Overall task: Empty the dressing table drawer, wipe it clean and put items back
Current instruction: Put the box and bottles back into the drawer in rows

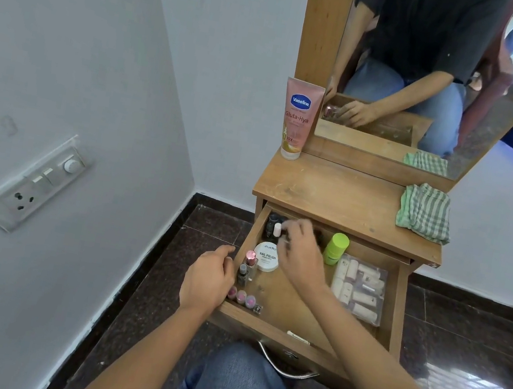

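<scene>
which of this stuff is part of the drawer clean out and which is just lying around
Job: open drawer, white nail polish tub, green bottle, clear pouch of tubes, nail polish bottles, checked cloth.

Lying about: wall switchboard, mirror; Vaseline tube on the tabletop, possibly either.

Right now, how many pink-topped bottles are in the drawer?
4: three bottles in a row at the drawer's front left corner, one upright beside the white tub. The right hand may hide more.

Wooden drawer (399, 308); glossy floor (468, 386)
</scene>
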Available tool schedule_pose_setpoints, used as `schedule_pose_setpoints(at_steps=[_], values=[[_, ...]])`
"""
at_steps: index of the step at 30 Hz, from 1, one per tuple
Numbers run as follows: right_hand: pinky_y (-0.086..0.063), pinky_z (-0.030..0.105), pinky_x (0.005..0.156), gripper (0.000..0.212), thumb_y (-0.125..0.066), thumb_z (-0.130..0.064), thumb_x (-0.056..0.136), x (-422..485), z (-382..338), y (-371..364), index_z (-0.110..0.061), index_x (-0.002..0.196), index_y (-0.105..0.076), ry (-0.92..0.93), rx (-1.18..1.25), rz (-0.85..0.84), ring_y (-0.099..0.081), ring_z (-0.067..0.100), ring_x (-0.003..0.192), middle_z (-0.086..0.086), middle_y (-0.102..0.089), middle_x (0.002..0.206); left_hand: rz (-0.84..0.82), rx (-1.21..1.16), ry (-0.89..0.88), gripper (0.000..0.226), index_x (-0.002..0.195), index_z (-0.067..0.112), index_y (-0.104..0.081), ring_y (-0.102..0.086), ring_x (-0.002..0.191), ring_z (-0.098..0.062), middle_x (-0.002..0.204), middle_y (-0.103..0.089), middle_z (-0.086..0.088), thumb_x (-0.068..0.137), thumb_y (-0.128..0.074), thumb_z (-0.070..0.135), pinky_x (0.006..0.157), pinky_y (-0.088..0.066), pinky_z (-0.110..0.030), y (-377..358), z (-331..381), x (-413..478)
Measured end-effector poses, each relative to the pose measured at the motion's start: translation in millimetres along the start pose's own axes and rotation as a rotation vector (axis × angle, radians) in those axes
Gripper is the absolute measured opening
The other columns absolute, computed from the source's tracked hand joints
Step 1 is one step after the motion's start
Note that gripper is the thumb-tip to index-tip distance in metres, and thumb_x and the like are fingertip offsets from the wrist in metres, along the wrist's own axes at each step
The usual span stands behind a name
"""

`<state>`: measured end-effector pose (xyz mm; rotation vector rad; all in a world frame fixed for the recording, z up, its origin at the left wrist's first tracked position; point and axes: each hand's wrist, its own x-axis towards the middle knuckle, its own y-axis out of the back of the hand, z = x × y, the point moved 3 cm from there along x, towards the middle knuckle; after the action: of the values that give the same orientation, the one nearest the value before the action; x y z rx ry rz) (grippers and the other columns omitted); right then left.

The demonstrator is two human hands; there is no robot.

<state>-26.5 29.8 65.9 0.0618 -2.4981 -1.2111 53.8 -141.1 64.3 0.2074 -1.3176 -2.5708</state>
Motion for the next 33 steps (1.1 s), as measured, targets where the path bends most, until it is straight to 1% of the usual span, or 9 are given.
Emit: schedule_pose_setpoints(at_steps=[5, 9, 12, 17, 22, 25, 27, 30, 33], values=[[-0.042, 0.017, 0.078, 0.038, -0.066, -0.012, 0.085, 85, -12, 49, -0.008, 0.118, -0.050, -0.244, 0.354, 0.273, -0.048, 0.011, 0.099, -0.001, -0.049, 0.111, 0.001, -0.002, 0.001, 0.037, 0.133, 0.024, -0.057, -0.066, 0.094, -0.015, 0.111, -0.069, 0.000, 0.100, -0.041, 0.026, 0.078, -0.050, -0.028, 0, 0, 0], [-0.046, 0.028, 0.088, 0.051, -0.075, -0.026, 0.079, 154, -4, 64, -0.008, 0.120, -0.051, -0.390, 0.527, 0.309, -0.055, 0.018, 0.107, 0.006, -0.058, 0.118, 0.003, -0.004, 0.008, 0.037, 0.134, 0.025, -0.057, -0.065, 0.094, -0.014, 0.112, -0.069, 0.001, 0.100, -0.041, 0.026, 0.079, -0.051, -0.029, 0, 0, 0], [-0.048, 0.028, 0.089, 0.056, -0.076, -0.029, 0.078, 186, -9, 67, -0.007, 0.123, -0.050, -0.355, 0.512, 0.258, -0.055, 0.016, 0.108, 0.005, -0.058, 0.121, 0.006, -0.004, 0.010, 0.037, 0.133, 0.026, -0.057, -0.065, 0.095, -0.015, 0.112, -0.069, 0.000, 0.100, -0.041, 0.027, 0.079, -0.050, -0.029, -1, -2, 1], [-0.050, 0.023, 0.074, 0.045, -0.077, -0.023, 0.077, 209, -20, 62, -0.005, 0.111, -0.055, -0.333, 0.550, 0.254, -0.062, 0.017, 0.100, 0.005, -0.064, 0.112, 0.014, 0.001, 0.003, 0.037, 0.133, 0.027, -0.057, -0.064, 0.101, -0.016, 0.116, -0.068, 0.000, 0.100, -0.040, 0.027, 0.083, -0.050, -0.030, -3, -4, 1], [-0.043, 0.015, 0.065, 0.034, -0.073, -0.022, 0.081, 216, -23, 60, -0.007, 0.108, -0.059, -0.362, 0.517, 0.249, -0.062, 0.016, 0.099, 0.005, -0.066, 0.114, 0.023, -0.005, 0.006, 0.037, 0.133, 0.026, -0.057, -0.064, 0.102, -0.017, 0.117, -0.067, 0.000, 0.100, -0.040, 0.027, 0.083, -0.050, -0.031, -3, -5, 1], [-0.039, 0.011, 0.058, 0.025, -0.072, -0.022, 0.081, 211, -23, 64, -0.010, 0.100, -0.060, -0.318, 0.506, 0.265, -0.059, 0.011, 0.089, 0.003, -0.068, 0.109, 0.019, -0.006, 0.009, 0.037, 0.133, 0.026, -0.057, -0.064, 0.103, -0.018, 0.118, -0.067, -0.001, 0.100, -0.040, 0.027, 0.084, -0.050, -0.032, -2, -4, 1], [-0.044, 0.013, 0.060, 0.024, -0.072, -0.023, 0.081, 204, -22, 73, -0.011, 0.099, -0.062, -0.258, 0.520, 0.288, -0.060, 0.008, 0.083, 0.001, -0.069, 0.103, 0.017, -0.005, 0.012, 0.037, 0.133, 0.026, -0.057, -0.064, 0.103, -0.018, 0.118, -0.067, -0.001, 0.100, -0.040, 0.027, 0.084, -0.051, -0.032, -2, -4, 1], [-0.054, 0.025, 0.070, 0.026, -0.071, -0.027, 0.081, 189, -25, 94, -0.011, 0.101, -0.066, -0.157, 0.567, 0.278, -0.061, 0.004, 0.075, -0.005, -0.070, 0.090, 0.007, -0.003, 0.019, 0.037, 0.133, 0.026, -0.057, -0.065, 0.100, -0.017, 0.116, -0.068, 0.000, 0.100, -0.040, 0.028, 0.083, -0.053, -0.033, -2, -4, 1], [-0.056, 0.031, 0.075, 0.031, -0.070, -0.027, 0.084, 167, -33, 118, -0.008, 0.107, -0.065, -0.005, 0.592, 0.127, -0.065, 0.007, 0.082, -0.001, -0.071, 0.096, 0.008, -0.004, 0.023, 0.037, 0.132, 0.026, -0.057, -0.066, 0.095, -0.016, 0.111, -0.069, 0.000, 0.100, -0.040, 0.028, 0.081, -0.054, -0.034, 0, -3, 1]])
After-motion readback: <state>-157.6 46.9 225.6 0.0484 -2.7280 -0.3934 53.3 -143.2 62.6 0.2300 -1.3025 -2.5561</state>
